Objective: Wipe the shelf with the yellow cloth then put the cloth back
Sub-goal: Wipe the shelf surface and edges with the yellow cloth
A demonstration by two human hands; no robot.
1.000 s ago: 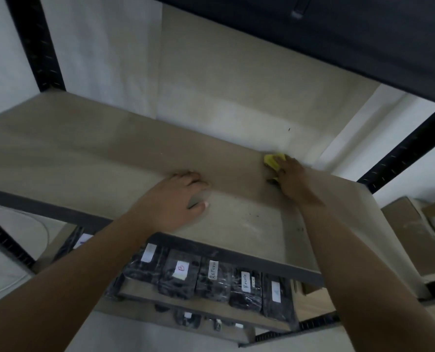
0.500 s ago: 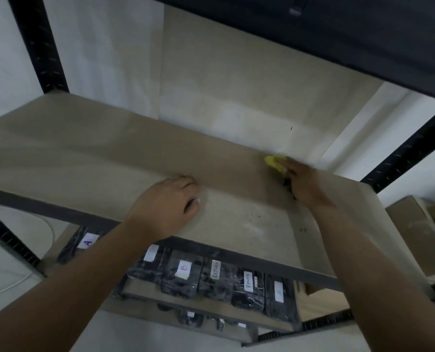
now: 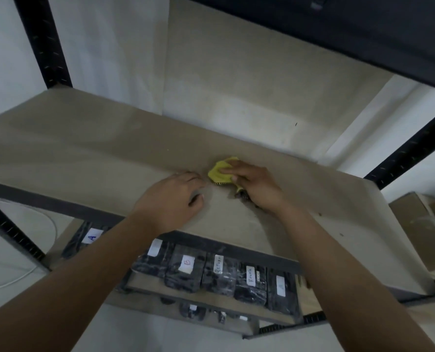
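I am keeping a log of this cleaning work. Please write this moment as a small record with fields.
activity: wiping the shelf
shelf: beige board in a black metal frame
cloth: yellow cloth, crumpled, pressed on the board near the back
right hand: shut on the cloth
left hand: resting on the board beside the cloth, holding nothing
lower shelf: labelled black packages in a row

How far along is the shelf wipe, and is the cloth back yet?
Mid-wipe. The right hand presses the bunched yellow cloth on the shelf near its middle; the left hand rests beside it. Dark specks near the right front suggest that part still needs wiping. How much is already clean cannot be told. Returning the cloth is not yet done.
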